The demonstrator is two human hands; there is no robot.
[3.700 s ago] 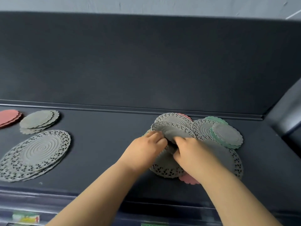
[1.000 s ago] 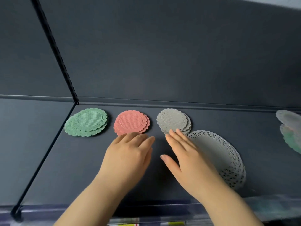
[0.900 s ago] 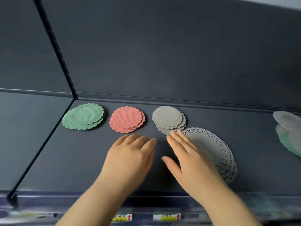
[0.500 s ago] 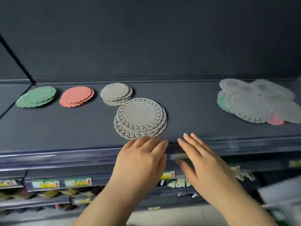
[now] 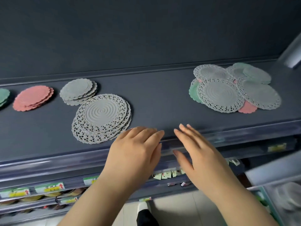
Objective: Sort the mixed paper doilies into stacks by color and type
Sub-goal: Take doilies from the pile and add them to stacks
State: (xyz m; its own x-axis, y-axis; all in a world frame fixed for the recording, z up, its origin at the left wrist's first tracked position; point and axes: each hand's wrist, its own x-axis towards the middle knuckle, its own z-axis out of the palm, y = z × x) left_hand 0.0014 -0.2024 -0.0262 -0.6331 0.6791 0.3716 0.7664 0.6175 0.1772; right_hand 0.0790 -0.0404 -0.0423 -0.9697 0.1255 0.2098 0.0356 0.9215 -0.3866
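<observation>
Shelf: a dark grey shelf [image 5: 162,98] runs left to right across the view, with a clear strip along its front edge.
Mixed pile: the unsorted doilies [image 5: 224,93] lie flat at the right end of the shelf, overlapping. Lace, plain grey, green and pink rounds are mingled, and the heap spreads wider along the shelf than it is deep.
Lace stack: large round lace doilies [image 5: 101,118] lie flat near the front edge, left of centre, fanned slightly to the right. Being round, they have no long axis.
Left hand: the left hand [image 5: 135,154] is palm down over the front edge, just right of the lace stack, holding nothing. Its fingers [image 5: 146,132] are straight and pressed together.
Right hand: the right hand [image 5: 198,152] is beside it, palm down and empty. Its fingers [image 5: 187,134] are straight and slightly spread, thumb out.
Grey stack: small scalloped grey doilies [image 5: 78,92] touch the lace stack's far edge.
Pink stack: small pink doilies [image 5: 32,97] lie left of the grey ones.
Green stack: small green doilies [image 5: 3,97] are cut by the left edge.
Change: half a second ago both hands were in front of the lace stack; now they are further right, toward the mixed pile.
</observation>
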